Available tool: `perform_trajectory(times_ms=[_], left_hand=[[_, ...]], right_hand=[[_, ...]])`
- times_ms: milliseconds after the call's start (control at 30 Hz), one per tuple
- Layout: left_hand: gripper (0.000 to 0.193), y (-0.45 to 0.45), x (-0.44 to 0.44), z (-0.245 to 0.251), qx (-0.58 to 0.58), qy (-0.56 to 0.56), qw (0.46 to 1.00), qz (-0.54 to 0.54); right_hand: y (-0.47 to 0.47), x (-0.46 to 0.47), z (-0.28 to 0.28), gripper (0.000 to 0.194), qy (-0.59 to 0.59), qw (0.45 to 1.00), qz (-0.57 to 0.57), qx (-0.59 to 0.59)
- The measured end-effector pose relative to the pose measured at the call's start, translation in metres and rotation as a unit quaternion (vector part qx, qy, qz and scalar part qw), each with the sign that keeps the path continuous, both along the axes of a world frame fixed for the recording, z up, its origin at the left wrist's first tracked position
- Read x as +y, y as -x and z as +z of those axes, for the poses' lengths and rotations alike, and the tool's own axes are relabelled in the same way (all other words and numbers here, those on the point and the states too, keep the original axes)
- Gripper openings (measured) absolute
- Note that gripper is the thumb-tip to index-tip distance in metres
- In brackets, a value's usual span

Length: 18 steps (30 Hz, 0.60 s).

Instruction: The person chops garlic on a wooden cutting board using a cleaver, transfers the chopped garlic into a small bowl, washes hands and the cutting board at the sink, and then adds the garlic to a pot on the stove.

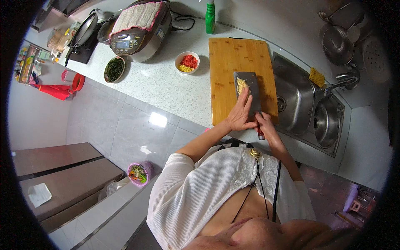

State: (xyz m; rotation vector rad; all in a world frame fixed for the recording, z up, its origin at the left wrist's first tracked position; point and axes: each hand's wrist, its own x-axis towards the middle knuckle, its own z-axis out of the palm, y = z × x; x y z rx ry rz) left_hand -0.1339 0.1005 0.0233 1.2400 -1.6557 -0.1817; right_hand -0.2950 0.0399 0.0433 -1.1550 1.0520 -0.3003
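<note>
My right hand [265, 122] grips the red handle of a cleaver [257, 90], whose broad dark blade lies flat over the bamboo cutting board [225, 59]. Pale yellow minced food [242, 84], perhaps garlic or ginger, is heaped on the blade. My left hand [242, 112] rests its extended fingers on the blade, fingertips against the mince. To the left of the board stands a small white bowl [182, 70] with chopped red pieces and chopped yellow pieces side by side. Farther left is a bowl of dark green shredded food [114, 69].
A multicooker [137, 43] with a cloth on its lid stands at the back left, near a pan [85, 29]. Behind the board is a green bottle [210, 18]. A double steel sink [293, 93] with a tap [342, 82] and yellow sponge [317, 77] adjoins the board's right side.
</note>
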Motion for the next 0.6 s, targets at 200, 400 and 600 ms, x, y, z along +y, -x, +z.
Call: perform_trajectory(times_ms=[200,400,600], left_hand=[[0.101,-0.003,0.012,-0.012,-0.04,-0.029,0.998,-0.05],[0.1,-0.021,0.037,-0.018,0.043,-0.112,0.993,-0.022],[0.068,-0.042,0.035,-0.026,0.28,-0.09,0.952,0.085]], right_hand=[[-0.001,-0.01,0.01,0.032,0.022,0.999,-0.013,0.019],[-0.002,-0.023,0.019,0.034,0.036,0.998,-0.048,-0.009],[-0.002,-0.037,0.009,0.034,0.019,0.996,-0.08,0.047]])
